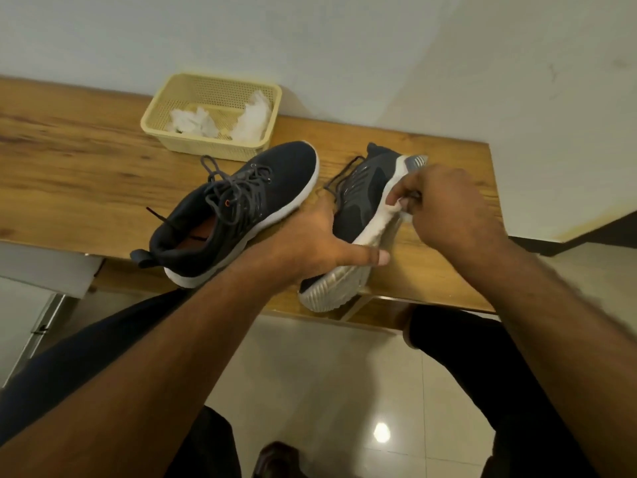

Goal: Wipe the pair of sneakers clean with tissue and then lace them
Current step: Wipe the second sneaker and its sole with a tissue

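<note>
sneakers sit on the wooden table [86, 160]: from the head camera i see the left sneaker [238, 208] upright, laced, and the right sneaker [358, 215] tipped on its side. my left hand [320, 243] grips its upper, thumb on the sole. my right hand [444, 208] pinches a tissue [396, 210] against the white midsole. behind, a yellow basket [213, 115] holds crumpled tissues [220, 120].

I count two sneakers [238, 212] [358, 208], one basket [193, 139], two tissue wads inside it [193, 122] [253, 119], one table [69, 160], two hands [317, 243] [448, 205].
</note>
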